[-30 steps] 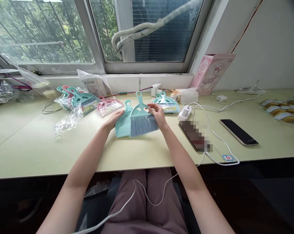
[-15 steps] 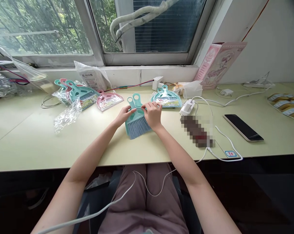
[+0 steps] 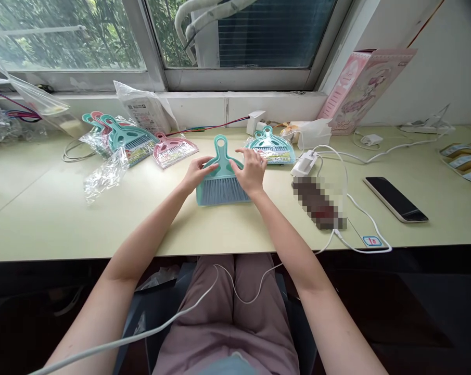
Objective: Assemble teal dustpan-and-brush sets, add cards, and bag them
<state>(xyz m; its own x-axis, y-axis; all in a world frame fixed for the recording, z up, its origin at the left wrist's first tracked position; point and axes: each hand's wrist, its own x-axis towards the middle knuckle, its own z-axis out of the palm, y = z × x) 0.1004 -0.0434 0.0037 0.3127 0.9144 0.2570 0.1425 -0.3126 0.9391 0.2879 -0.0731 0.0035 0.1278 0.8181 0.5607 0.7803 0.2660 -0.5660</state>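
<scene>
A teal plastic dustpan and brush set [image 3: 221, 179] lies flat on the pale green desk [image 3: 55, 219], nested together with its blue-grey bristles toward me and its ring handle pointing away. My left hand [image 3: 198, 174] grips the left side of the neck. My right hand [image 3: 251, 171] has its fingers on the right side of the same neck. The part of the dustpan under the brush is hidden.
Packaged dustpan sets in teal [image 3: 272, 151] and pink [image 3: 175, 151] lie beyond my hands, with loose plastic wrap [image 3: 106, 174] to the left. On the right are a white charger [image 3: 304, 164], its white cable, and a black phone [image 3: 395, 199].
The brush has been pushed fully into the dustpan, and the set has turned from tilted to straight. It now sits lower and flat on the desk, with both hands on its neck.
</scene>
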